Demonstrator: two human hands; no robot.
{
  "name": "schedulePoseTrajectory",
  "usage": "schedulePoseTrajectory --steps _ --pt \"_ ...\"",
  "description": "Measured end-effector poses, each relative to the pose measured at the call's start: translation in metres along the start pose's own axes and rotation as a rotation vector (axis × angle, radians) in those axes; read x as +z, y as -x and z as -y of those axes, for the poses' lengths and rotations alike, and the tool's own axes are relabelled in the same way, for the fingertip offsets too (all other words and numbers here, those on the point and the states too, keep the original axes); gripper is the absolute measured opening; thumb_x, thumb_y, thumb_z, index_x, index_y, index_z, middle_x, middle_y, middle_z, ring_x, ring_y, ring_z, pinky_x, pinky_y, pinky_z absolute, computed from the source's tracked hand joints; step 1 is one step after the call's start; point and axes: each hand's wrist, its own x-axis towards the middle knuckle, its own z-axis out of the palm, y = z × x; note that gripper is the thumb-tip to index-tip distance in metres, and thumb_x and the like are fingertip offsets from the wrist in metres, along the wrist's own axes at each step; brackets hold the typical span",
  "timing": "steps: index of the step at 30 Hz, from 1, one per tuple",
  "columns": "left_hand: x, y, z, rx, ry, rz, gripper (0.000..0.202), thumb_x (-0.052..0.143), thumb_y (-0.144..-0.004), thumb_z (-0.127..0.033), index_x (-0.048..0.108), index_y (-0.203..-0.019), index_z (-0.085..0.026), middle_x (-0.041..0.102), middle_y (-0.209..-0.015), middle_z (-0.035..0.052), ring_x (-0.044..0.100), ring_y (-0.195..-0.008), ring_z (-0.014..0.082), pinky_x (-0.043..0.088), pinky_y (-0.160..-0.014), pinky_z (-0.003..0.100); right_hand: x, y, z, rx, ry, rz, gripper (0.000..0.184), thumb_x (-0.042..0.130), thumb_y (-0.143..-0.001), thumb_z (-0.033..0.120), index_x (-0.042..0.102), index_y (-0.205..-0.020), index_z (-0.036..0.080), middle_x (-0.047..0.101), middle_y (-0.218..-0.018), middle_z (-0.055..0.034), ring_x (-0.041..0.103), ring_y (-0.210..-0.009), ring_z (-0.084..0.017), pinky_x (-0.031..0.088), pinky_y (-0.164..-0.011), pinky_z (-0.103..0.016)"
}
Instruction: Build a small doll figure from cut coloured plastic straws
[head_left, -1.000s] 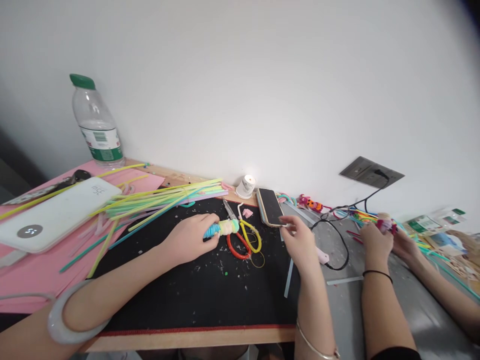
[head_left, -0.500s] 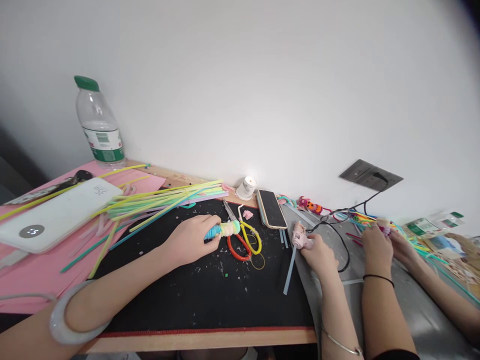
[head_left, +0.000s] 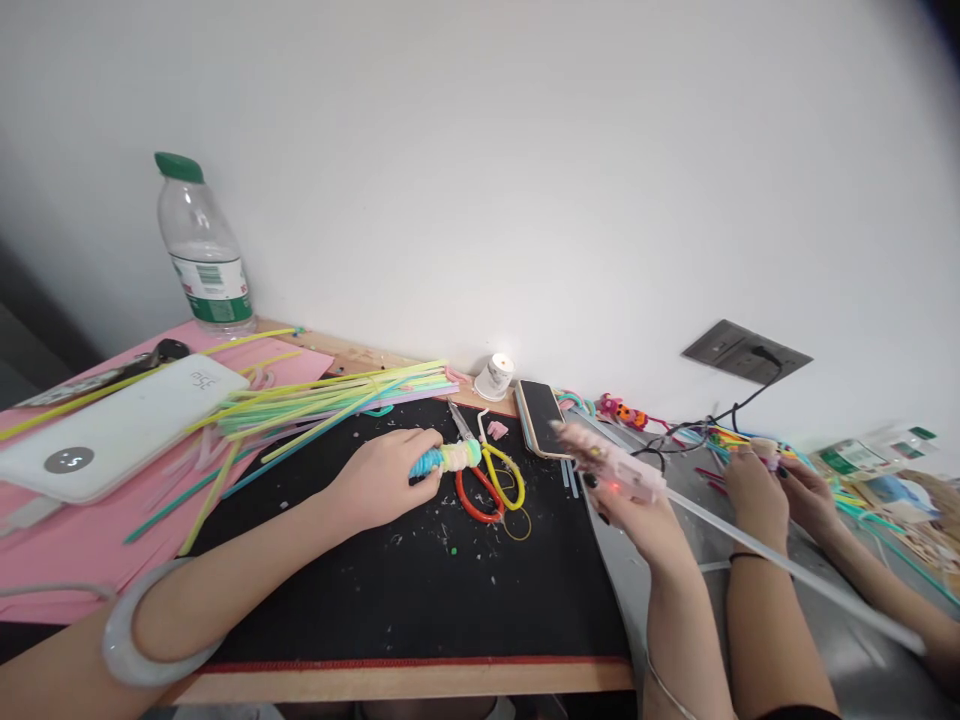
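My left hand (head_left: 382,475) is closed around a fuzzy roll (head_left: 450,459) wound in blue, cream and pale green, apparently pipe cleaner. Its far end sticks out beside the scissors (head_left: 480,505) with red and yellow handles. My right hand (head_left: 634,515) grips a pale pink hot glue gun (head_left: 619,470), blurred by motion, with its nozzle pointing left toward the phone (head_left: 545,418). A small red light glows on the gun. From its back a long translucent glue stick (head_left: 795,570) slants down to the right. A pink scrap (head_left: 496,430) lies by the scissors.
Loose pastel pipe cleaners (head_left: 330,400) lie at the left near a white power bank (head_left: 120,430) and a plastic bottle (head_left: 206,250). A white paper cup (head_left: 495,377) stands upside down by the wall. At right, another person's hands (head_left: 757,490) work near a black cord (head_left: 727,412).
My right hand has lifted and turned the glue gun, so its nozzle points left and the glue stick trails right. My left hand holds still with the roll.
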Motion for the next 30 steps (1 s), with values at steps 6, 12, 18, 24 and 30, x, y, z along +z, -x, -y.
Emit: schedulePoseTrajectory --steps 6,12,18,24,30 --pt "0.004 0.000 0.003 -0.006 -0.037 -0.027 0.019 0.047 -0.085 -0.029 0.054 -0.101 -0.023 0.067 -0.100 0.0054 0.063 -0.094 0.0242 0.045 -0.076 0.033 0.046 -0.010 0.030 -0.038 -0.114 0.468 0.037 0.057 -0.077 0.021 0.071 -0.111 0.021 0.073 -0.104 -0.0035 0.064 -0.070 -0.017 0.051 -0.058 -0.026" --pt "0.007 0.001 0.001 0.018 -0.082 -0.036 0.019 0.048 -0.084 -0.027 0.055 -0.101 -0.022 0.067 -0.097 0.0067 0.063 -0.093 0.0250 0.046 -0.079 0.035 0.084 -0.013 0.013 -0.054 -0.099 0.405 0.022 0.062 -0.076 0.020 0.073 -0.096 0.018 0.073 -0.079 -0.0024 0.062 -0.063 -0.016 0.050 -0.056 -0.025" --pt "0.007 0.000 0.000 0.005 -0.090 -0.018 0.018 0.048 -0.085 -0.027 0.055 -0.100 -0.021 0.067 -0.096 0.0073 0.063 -0.094 0.0260 0.046 -0.079 0.035 0.086 -0.010 0.012 -0.068 -0.107 0.396 0.018 0.061 -0.076 0.019 0.072 -0.090 0.019 0.070 -0.076 -0.0025 0.061 -0.068 -0.018 0.050 -0.058 -0.026" --pt "0.005 0.000 0.000 -0.088 -0.047 -0.016 0.018 0.047 -0.085 -0.030 0.053 -0.100 -0.022 0.067 -0.096 0.0066 0.064 -0.090 0.0254 0.046 -0.074 0.034 0.085 -0.008 0.011 -0.003 -0.116 0.422 0.013 0.061 -0.076 0.023 0.070 -0.084 0.017 0.061 -0.059 0.0012 0.049 -0.050 -0.013 0.041 -0.047 -0.024" --pt "0.005 0.000 -0.002 -0.073 -0.031 0.003 0.017 0.047 -0.085 -0.031 0.052 -0.098 -0.022 0.067 -0.093 0.0059 0.064 -0.087 0.0248 0.045 -0.072 0.034 0.087 -0.006 0.007 -0.023 -0.117 0.435 0.013 0.060 -0.078 0.023 0.068 -0.085 0.017 0.056 -0.057 0.0022 0.045 -0.051 -0.011 0.037 -0.047 -0.022"
